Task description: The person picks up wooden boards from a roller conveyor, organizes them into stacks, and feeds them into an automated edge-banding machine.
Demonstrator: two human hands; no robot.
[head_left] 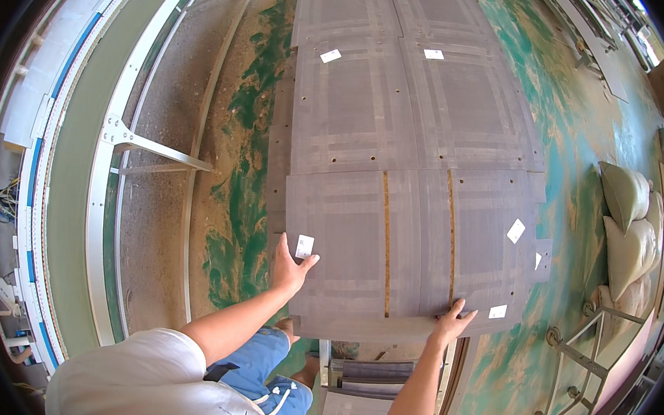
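Observation:
A stack of large grey-brown boards stretches away in front of me, in two columns. The nearest board (pixel 345 240) has two long narrow brown slots, a few small holes and white labels. My left hand (pixel 293 271) rests at its left edge, fingers spread, its thumb beside a white label (pixel 305 246). At the near edge, right of the right-hand slot, my right hand (pixel 454 325) touches the board with fingers apart. Another white label (pixel 498 312) lies just right of that hand. Any fingertips below the board's edges are hidden.
A long metal-framed conveyor (pixel 76 187) runs along my left. More boards (pixel 363 413) are stacked low between my arms. Stuffed sacks (pixel 629 246) and a wheeled metal frame (pixel 589 360) stand at the right. The floor (pixel 489 391) is green, with worn brown patches.

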